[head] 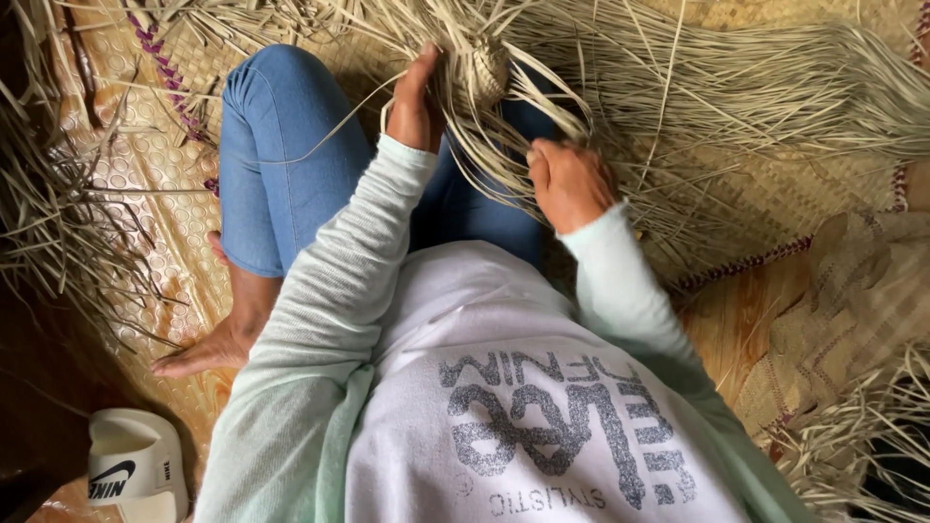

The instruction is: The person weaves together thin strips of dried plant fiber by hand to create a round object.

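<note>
I sit on the floor with one knee in blue jeans (281,145) raised. My left hand (415,97) reaches forward and presses against a small woven straw piece (491,70) with long loose strands fanning out of it. Lower and to the right, my right hand (570,182) is closed around a bundle of those pale dry straw strips (504,145). Both sleeves are pale green. The fingertips of both hands are hidden among the strands.
A woven straw mat (775,194) with a purple border lies under the strands at right. Loose dry straw (58,213) is piled at left and lower right. A white sandal (136,470) sits at lower left beside my bare foot (208,349).
</note>
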